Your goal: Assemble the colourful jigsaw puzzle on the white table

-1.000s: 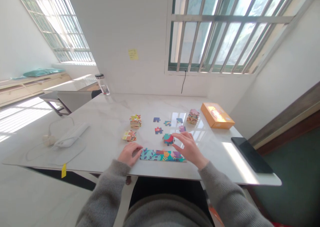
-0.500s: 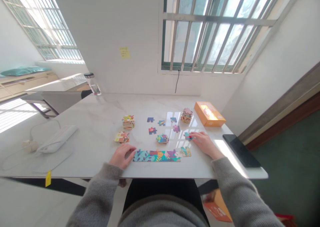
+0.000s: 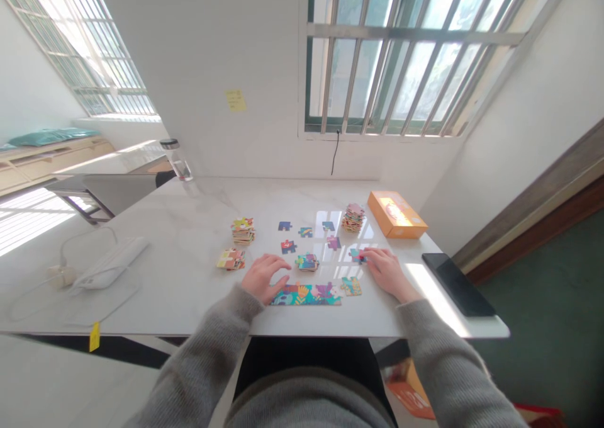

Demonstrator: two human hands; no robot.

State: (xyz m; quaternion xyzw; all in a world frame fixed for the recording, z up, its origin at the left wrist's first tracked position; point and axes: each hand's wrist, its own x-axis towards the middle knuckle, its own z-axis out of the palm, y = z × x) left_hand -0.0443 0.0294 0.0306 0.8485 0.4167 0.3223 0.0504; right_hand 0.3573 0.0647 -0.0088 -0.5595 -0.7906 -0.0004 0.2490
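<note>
On the white marble table (image 3: 189,226), a long strip of joined jigsaw pieces (image 3: 306,295) with leafy teal, orange and purple patterns lies near the front edge. My left hand (image 3: 264,278) hovers with its fingers spread over the strip's left end, holding nothing. My right hand (image 3: 387,272) is to the right, its fingertips pressed on a small teal and red jigsaw piece (image 3: 357,256). Close to the strip's right end lies a separate piece (image 3: 351,286). A small stack of pieces (image 3: 307,262) sits between my hands.
Several loose pieces and stacks (image 3: 243,231) lie further back. An orange box (image 3: 397,214) stands back right, and a black tablet (image 3: 455,284) lies near the right edge. A white cabled device (image 3: 109,263) lies left; a glass bottle (image 3: 175,160) stands behind.
My left hand has moved right and forward, from beside the strip's left end to over it, with its fingers spread. My right hand stays on the small piece.
</note>
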